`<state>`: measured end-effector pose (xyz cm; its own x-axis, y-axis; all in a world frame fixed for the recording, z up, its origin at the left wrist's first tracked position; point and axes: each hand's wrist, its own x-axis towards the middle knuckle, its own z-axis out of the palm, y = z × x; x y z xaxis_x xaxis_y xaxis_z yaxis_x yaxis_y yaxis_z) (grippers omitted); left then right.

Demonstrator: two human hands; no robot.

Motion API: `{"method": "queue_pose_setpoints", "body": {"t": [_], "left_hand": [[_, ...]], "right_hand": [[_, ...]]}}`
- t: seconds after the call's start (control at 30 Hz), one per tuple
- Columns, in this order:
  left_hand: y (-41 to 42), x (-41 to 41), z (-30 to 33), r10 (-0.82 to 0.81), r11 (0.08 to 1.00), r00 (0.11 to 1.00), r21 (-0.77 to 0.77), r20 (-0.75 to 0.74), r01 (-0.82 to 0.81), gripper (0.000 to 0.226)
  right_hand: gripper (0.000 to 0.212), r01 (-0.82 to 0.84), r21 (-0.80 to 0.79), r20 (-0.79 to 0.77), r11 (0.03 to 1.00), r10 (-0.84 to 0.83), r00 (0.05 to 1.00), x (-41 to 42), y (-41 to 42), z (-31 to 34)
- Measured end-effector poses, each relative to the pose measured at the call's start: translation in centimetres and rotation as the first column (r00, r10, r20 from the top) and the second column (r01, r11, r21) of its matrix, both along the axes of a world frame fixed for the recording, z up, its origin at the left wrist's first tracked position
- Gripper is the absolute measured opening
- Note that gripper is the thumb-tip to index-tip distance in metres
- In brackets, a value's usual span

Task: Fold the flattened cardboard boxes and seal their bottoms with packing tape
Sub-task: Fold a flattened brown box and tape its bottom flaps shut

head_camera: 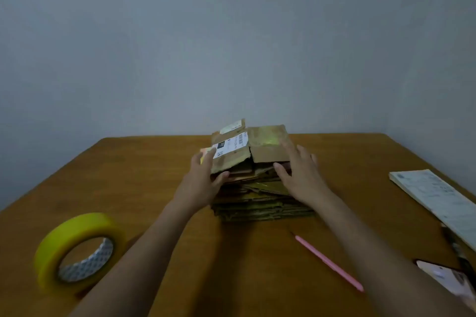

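Note:
A stack of flattened cardboard boxes (pixel 260 203) lies in the middle of the wooden table (pixel 128 177). The top flattened box (pixel 268 150) carries a white shipping label and sits slightly raised. My left hand (pixel 203 177) grips its left edge, thumb under the front and fingers over the label side. My right hand (pixel 301 175) rests on its right side, fingers straight along the top and thumb at the front edge. A yellow roll of packing tape (pixel 51 247) leans on its edge at the near left.
A pink pen (pixel 332 265) lies near the right forearm. A white printed pad (pixel 443 198) sits at the table's right edge, with a phone (pixel 443 278) and a dark object near the right corner. A plain grey wall stands behind the table.

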<state>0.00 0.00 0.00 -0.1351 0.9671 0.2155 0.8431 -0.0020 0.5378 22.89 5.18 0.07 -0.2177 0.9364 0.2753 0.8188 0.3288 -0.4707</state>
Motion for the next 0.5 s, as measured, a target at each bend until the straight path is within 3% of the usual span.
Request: {"method": "queue_pose_setpoints", "body": {"t": [0.17,0.3,0.5], "left_hand": [[0.7,-0.2,-0.9,-0.014,0.996,0.998,0.086,0.057,0.009,0.044],[-0.2,0.0,-1.0,-0.016,0.987,0.986,0.157,0.165,-0.011,0.036],[-3.0,0.9,1.5,-0.011,0.909,0.967,0.405,0.253,-0.096,0.028]], "right_hand": [[0.058,-0.046,0.063,-0.117,0.997,0.053,0.992,-0.5,0.7,-0.5],[0.061,-0.086,0.099,-0.196,0.991,0.104,0.975,-0.8,-0.3,0.4],[0.058,-0.131,0.135,-0.244,0.982,0.161,0.956,-0.1,-3.5,2.4]]}}
